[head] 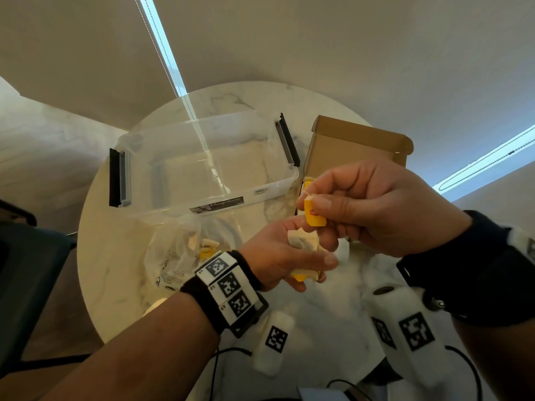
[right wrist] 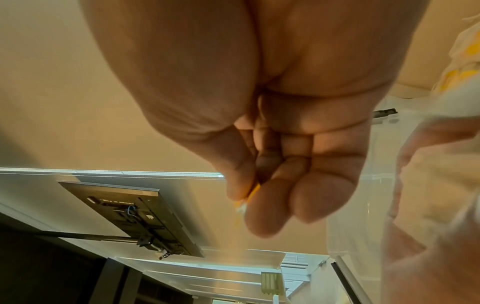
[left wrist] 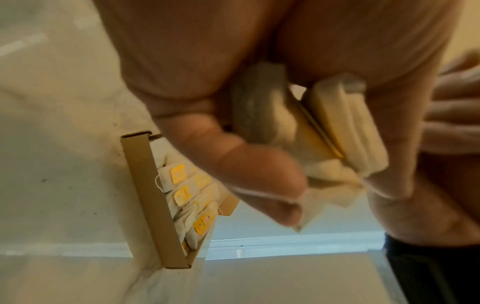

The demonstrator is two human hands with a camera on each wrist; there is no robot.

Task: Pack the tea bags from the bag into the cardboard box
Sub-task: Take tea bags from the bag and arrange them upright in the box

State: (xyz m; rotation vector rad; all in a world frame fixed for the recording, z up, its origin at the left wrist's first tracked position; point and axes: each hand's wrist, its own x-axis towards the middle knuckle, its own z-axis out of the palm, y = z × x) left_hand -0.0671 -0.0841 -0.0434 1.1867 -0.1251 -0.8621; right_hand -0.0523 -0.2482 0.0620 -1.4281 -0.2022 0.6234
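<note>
My left hand (head: 292, 256) is held palm up over the marble table and grips a small stack of white tea bags (left wrist: 324, 133) with yellow tags. Just above it my right hand (head: 341, 209) pinches a yellow tea bag tag (head: 314, 217) between thumb and forefinger; the edge of that tag (right wrist: 250, 193) shows in the right wrist view. The open brown cardboard box (head: 347, 146) stands behind my hands at the right, and rows of tea bags (left wrist: 189, 203) lie inside it. A crumpled clear plastic bag (head: 179, 253) with more tea bags lies left of my left wrist.
A clear plastic storage tub (head: 208, 166) with black handles stands at the back of the round marble table (head: 115, 285), left of the box. White tagged blocks and black cables lie near the front edge. A dark chair stands at the far left.
</note>
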